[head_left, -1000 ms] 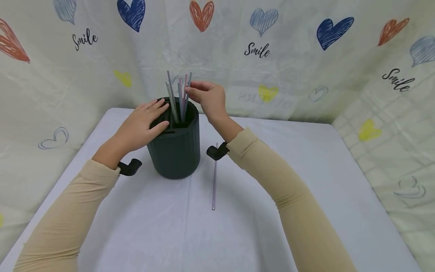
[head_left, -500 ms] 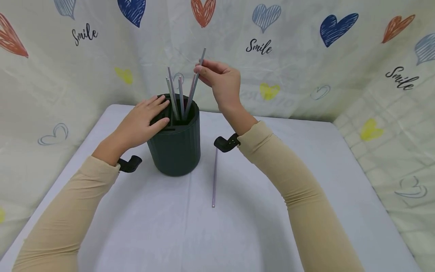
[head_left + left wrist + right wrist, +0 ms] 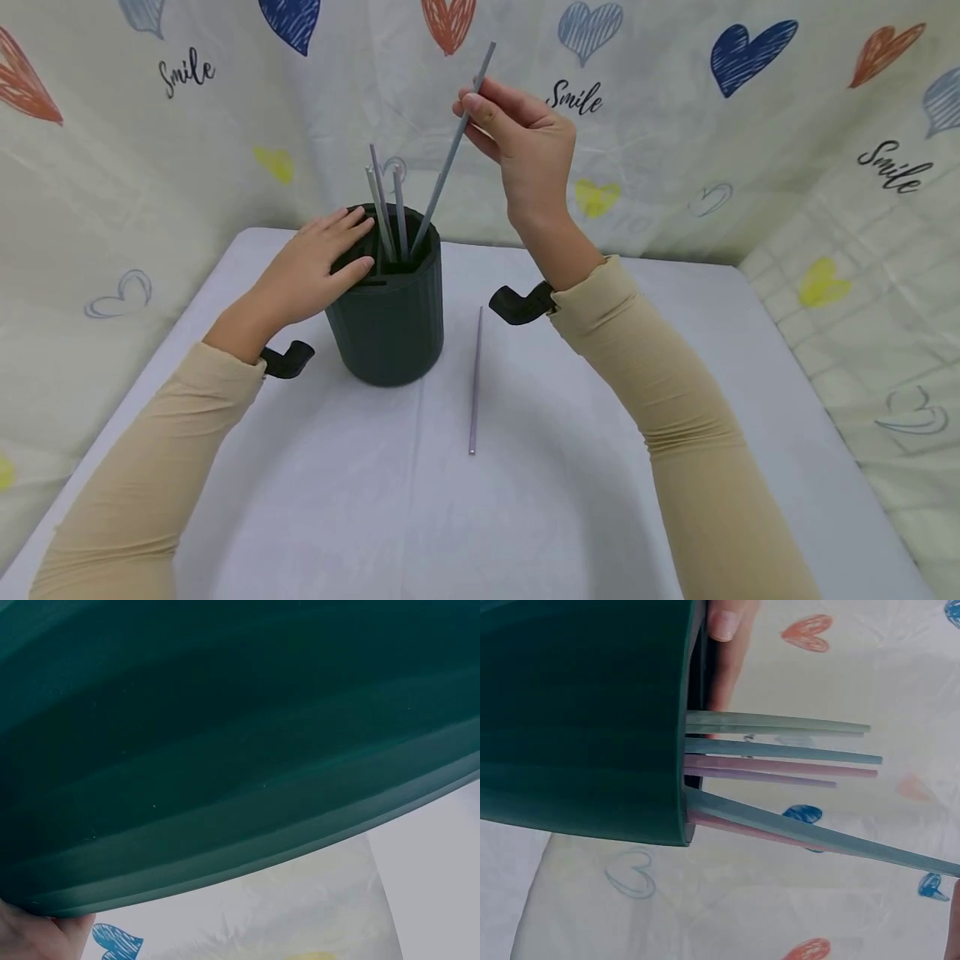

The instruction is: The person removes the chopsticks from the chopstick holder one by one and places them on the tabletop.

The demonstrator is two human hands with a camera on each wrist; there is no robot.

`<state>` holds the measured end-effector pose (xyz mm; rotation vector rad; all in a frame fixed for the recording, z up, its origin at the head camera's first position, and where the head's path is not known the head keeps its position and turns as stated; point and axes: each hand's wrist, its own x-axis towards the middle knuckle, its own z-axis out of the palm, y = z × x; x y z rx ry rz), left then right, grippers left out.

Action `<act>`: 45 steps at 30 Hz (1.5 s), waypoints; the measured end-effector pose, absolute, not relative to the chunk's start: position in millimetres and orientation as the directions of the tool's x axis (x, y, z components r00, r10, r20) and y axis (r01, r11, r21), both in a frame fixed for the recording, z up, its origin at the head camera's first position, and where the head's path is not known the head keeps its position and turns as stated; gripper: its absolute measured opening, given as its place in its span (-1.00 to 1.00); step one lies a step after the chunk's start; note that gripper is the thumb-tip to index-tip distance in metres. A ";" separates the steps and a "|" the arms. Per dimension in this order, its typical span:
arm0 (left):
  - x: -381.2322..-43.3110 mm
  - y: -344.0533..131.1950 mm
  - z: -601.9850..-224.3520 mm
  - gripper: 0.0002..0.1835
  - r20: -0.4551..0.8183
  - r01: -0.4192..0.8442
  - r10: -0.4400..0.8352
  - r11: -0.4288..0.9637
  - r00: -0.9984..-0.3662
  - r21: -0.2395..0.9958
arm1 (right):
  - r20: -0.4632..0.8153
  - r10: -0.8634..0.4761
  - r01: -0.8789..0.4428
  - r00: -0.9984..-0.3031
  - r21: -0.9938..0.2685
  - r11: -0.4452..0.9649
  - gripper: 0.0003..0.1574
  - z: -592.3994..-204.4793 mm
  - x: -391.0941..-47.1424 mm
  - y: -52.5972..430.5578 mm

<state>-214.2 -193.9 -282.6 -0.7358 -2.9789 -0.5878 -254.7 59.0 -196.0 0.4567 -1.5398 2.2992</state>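
Observation:
A dark green ribbed utensil holder (image 3: 386, 333) stands upright on the table. My left hand (image 3: 311, 271) rests over its left rim, fingers spread across the top and thumb at the near side. My right hand (image 3: 536, 158) is raised to the upper right and pinches a blue-grey chopstick (image 3: 446, 167) near its top. That chopstick leans right, its lower end within the holder's mouth. In the right wrist view, a pink chopstick (image 3: 742, 828) lies alongside it. Several other pastel chopsticks (image 3: 787, 747) stand in the holder. A light purple chopstick (image 3: 476, 383) lies on the table.
The white-covered table (image 3: 337, 500) reaches back to a hanging cloth (image 3: 660, 142) printed with hearts and "Smile". Both wrists carry a black camera mount (image 3: 521, 306). Dividers show inside the holder's mouth beside the left hand.
My right hand has risen up and to the right, drawing the pinched blue-grey chopstick higher out of the holder and tilting it right. My left hand has stayed on the holder.

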 end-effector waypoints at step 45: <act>-212.9 -193.2 -282.3 -0.30 0.110 0.450 0.441 0.822 -0.891 0.349 | 0.144 0.003 -0.132 -0.990 -0.901 -0.414 -0.87 -208.6 -228.9 142.4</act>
